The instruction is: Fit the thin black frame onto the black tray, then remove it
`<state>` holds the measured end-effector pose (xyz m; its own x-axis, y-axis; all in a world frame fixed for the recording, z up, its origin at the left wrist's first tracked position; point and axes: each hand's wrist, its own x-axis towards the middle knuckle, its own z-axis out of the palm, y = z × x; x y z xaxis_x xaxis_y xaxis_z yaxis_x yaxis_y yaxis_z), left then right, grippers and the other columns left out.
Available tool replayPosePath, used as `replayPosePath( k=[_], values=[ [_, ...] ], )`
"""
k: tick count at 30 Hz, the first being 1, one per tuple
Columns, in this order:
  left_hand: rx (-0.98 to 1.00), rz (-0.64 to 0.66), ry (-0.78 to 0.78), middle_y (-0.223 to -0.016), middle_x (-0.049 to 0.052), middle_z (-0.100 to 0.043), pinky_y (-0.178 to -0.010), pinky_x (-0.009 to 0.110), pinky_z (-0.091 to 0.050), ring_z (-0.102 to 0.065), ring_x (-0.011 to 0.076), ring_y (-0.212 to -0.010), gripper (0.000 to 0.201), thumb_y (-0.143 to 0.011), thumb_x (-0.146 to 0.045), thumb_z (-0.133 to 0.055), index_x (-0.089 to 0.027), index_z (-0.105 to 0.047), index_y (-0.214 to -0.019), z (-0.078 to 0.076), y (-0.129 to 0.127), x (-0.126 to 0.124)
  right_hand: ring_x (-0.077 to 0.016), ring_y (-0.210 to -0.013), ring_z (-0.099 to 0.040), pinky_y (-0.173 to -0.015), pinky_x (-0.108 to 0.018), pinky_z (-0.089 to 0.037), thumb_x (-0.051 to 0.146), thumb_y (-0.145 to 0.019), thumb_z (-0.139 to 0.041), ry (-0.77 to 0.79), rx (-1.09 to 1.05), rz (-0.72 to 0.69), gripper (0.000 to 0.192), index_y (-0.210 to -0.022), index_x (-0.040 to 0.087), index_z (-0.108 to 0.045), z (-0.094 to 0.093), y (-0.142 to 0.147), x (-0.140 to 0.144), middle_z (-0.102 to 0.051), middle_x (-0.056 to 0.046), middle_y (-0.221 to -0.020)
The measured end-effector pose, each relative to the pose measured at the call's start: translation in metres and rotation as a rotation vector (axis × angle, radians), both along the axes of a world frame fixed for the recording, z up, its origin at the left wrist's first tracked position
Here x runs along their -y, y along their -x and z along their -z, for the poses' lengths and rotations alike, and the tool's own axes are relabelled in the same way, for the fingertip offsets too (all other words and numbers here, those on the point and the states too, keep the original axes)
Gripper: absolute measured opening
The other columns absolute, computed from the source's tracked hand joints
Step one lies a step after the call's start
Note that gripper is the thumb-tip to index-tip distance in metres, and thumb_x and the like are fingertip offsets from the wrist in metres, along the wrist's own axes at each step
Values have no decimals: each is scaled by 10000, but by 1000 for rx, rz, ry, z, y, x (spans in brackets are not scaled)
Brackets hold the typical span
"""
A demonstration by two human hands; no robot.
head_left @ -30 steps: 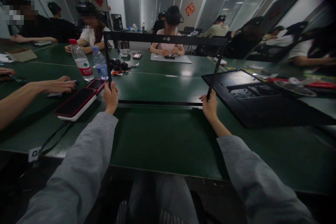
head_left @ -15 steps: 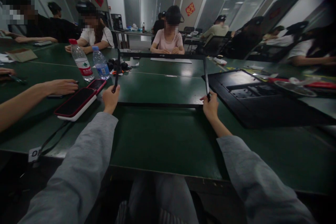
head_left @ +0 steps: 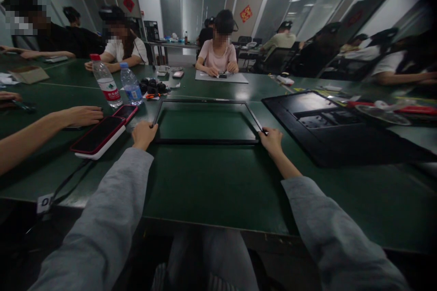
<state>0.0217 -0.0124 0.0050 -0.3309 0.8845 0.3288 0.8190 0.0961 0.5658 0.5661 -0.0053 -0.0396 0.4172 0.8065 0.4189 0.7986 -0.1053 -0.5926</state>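
Bezel frame (head_left: 206, 141) lies flat, left hand (head_left: 143, 134), right hand (head_left: 271, 139) pinching near corners.

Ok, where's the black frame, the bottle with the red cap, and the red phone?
black frame (head_left: 205, 141): head view, on its near bar.
bottle with the red cap (head_left: 106, 85): head view, on its label.
red phone (head_left: 97, 134): head view, on its dark screen.

Frame (head_left: 206, 141) flat on table (head_left: 211, 182), phones (head_left: 99, 135) left, open casing (head_left: 327, 122) right, bottles (head_left: 118, 84) behind-left.
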Motion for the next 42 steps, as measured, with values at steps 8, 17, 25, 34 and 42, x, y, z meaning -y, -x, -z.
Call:
replayPosePath(
  k=[8, 17, 25, 34, 42],
  values=[
    [55, 23, -7, -965, 170, -723, -1000, 539, -520, -664, 435, -1159, 221, -800, -390, -804, -236, -717, -668, -4, 1, 1, -406, -1215, -514, -1095, -642, -413, 310, -744, -613, 65, -40, 5, 385, -1042, 132, -780, -8, 6, 8, -625, -219, -1181],
    [49, 77, 18, -1076, 165, -738, -1058, 499, -504, -653, 376, -1193, 197, -851, -388, -732, -221, -807, -925, -2, 2, -6, -412, -1252, -513, -1100, -603, -412, 322, -791, -634, 135, -6, 19, 463, -1196, 126, -745, -15, 14, 12, -601, -235, -1255],
    [-30, 650, 220, -1491, 117, -662, -1180, 519, -419, -545, 366, -1414, 726, -784, -727, -728, -289, -734, -1362, -23, -1, -6, -346, -1222, -511, -1146, -501, -364, 241, -809, -568, 131, 22, 3, 605, -1394, 95, -617, -26, 16, 14, -620, -195, -1207],
    [-101, 696, 278, -1205, 102, -772, -1014, 479, -523, -671, 361, -1186, 554, -592, -748, -858, -268, -817, -865, -30, -7, 4, -373, -1357, -374, -1163, -593, -335, 226, -872, -572, 18, 18, 148, 793, -1633, 87, -399, -39, 6, 26, -444, -265, -1489],
    [48, 523, 226, -966, 97, -794, -882, 437, -524, -708, 322, -951, 590, -561, -765, -847, -253, -797, -852, -20, 8, -8, -458, -1556, -271, -1227, -724, -221, 118, -793, -593, -272, -154, 712, 994, -1718, 147, -231, -74, -102, 57, -217, -335, -1621]
  ],
)
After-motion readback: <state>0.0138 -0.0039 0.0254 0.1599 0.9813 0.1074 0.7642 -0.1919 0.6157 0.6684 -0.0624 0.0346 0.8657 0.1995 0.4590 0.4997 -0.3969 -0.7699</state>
